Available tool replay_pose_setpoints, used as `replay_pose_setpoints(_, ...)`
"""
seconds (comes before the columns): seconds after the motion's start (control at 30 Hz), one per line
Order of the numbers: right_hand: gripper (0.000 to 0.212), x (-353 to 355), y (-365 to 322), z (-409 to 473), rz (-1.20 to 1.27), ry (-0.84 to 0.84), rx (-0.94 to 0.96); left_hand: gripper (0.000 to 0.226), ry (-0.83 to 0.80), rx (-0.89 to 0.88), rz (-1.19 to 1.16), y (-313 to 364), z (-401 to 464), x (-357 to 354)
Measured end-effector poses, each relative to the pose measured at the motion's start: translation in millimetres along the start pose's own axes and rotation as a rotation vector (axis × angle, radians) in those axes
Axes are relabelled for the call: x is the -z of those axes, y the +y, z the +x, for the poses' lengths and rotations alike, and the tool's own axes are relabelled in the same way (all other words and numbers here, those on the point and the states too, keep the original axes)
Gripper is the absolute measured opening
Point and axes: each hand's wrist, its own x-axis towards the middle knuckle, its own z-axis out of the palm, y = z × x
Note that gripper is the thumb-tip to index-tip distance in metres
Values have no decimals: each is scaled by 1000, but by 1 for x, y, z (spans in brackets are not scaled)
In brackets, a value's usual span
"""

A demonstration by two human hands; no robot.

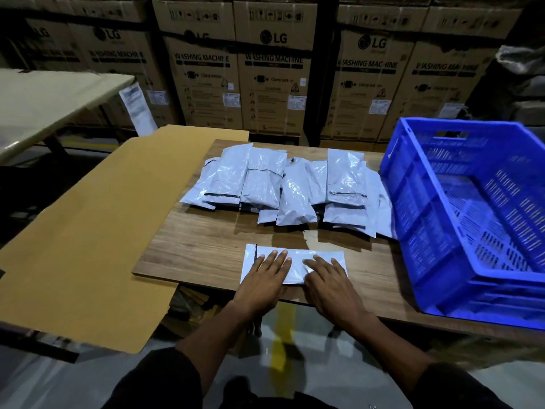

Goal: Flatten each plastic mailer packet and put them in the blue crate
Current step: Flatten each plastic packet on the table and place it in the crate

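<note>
Mailer packet (295, 262) lies low in the middle of the frame, on the near edge of the desk (206, 243). The left hand (262, 278) and right hand (330, 283) press flat on it with straight fingers, holding nothing. A pile of packets (283, 184) waits above it, mid-frame. The blue crate (413, 202) on the right looks empty, so I think the job has only just begun.

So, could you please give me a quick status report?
Left hand and right hand flat on one mailer packet. Pile of packets waiting. Blue crate looks empty.
</note>
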Motion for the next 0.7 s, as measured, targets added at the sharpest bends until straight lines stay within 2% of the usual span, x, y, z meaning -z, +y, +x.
replay_pose_setpoints(0.07,22,6,0,-4,-33,-9,129,65,15,29,10,-2,-1,4)
replay_pose_setpoints(0.17,46,13,13,-12,-114,-83,459,76,73,34,50,-8,-4,7)
replay_pose_setpoints(0.2,48,14,18,-12,-141,-103,519,81,60,17,78,-9,-4,7)
replay_pose_setpoints(0.27,39,12,26,-11,-150,-93,543,88,66,9,154,-13,-4,3)
replay_pose_setpoints(0.43,16,34,19,15,44,29,339,71,281,127,169,-9,-9,22)
replay_pose_setpoints(0.5,17,47,16,25,221,60,208,76,402,207,164,-4,-13,39)
replay_pose_setpoints(0.57,27,57,20,33,476,57,47,79,512,184,152,-2,-17,49)
replay_pose_setpoints(0.63,34,68,28,43,711,-29,-128,77,535,91,147,-1,-16,48)
replay_pose_setpoints(0.7,35,79,38,54,838,-233,-253,72,427,12,92,-1,-9,37)
